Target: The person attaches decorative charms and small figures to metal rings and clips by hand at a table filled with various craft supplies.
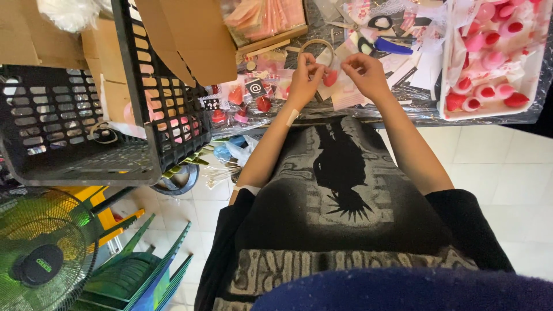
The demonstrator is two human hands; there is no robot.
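- A small red piece (330,78) sits between the two hands, over the cluttered table (403,112) and just below a thin ring-shaped band (318,45).
- The left hand (305,80) has its fingers curled in narrow, the tips pinching at the left edge of the red piece; a pale plaster strip shows on that wrist.
- The right hand (366,74) is also drawn narrow, thumb and forefinger pinched together just to the right of the red piece; whether they grip the piece itself or a thin bit attached to it I cannot tell.
- Beside the right hand, a white tray (538,63) holds many pink and red pieces.
- Behind the hands lie scissors with black handles (377,24) and a blue-handled tool (393,46).
- To the left stands a black slatted crate (75,115) with brown cardboard (190,34) leaning in it.
- Lower left, a green fan (40,253) stands on the tiled floor.
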